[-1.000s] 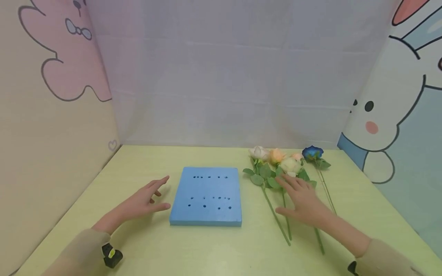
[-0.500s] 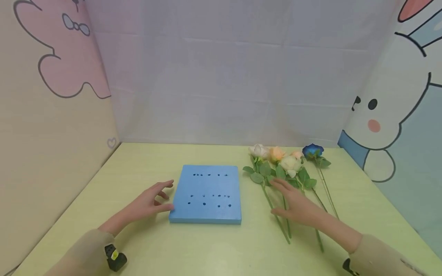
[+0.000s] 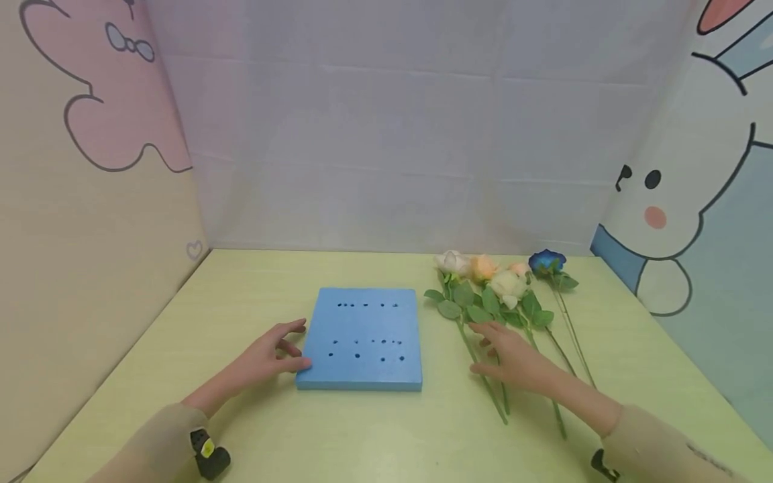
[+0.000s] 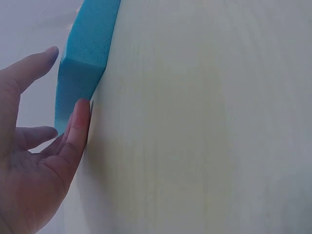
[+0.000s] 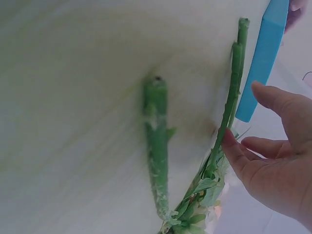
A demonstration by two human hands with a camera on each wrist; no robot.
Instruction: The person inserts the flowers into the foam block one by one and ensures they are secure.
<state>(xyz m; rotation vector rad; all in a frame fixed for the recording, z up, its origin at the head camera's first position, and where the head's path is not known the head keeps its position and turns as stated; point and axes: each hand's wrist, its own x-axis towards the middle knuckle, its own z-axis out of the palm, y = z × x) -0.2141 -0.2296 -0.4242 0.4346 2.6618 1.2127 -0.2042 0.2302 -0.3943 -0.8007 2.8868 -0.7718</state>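
Observation:
A blue foam block (image 3: 368,325) with rows of small holes lies flat on the table. My left hand (image 3: 266,359) is at its left side, thumb over the near left edge and fingers loosely spread. In the left wrist view the fingertips come right up to the side of the block (image 4: 84,48). Over the green flower stems (image 3: 496,402) reaches my right hand (image 3: 519,359), thumb and fingers apart. The right wrist view has its fingertips close beside two of the stems (image 5: 229,92). Past them are leaves and a white rose (image 3: 453,262), an orange one (image 3: 484,267) and a cream one (image 3: 508,286).
A blue rose (image 3: 547,261) on a thin stem lies at the right of the flower group. The pale yellow table (image 3: 362,436) ends at a white curtain (image 3: 386,134) behind. Cartoon-printed panels (image 3: 109,221) stand on both sides.
My left hand has moved right, up to the foam block's edge. My right hand has drawn left and slightly nearer, uncovering more leaves. The block and flowers stay in place.

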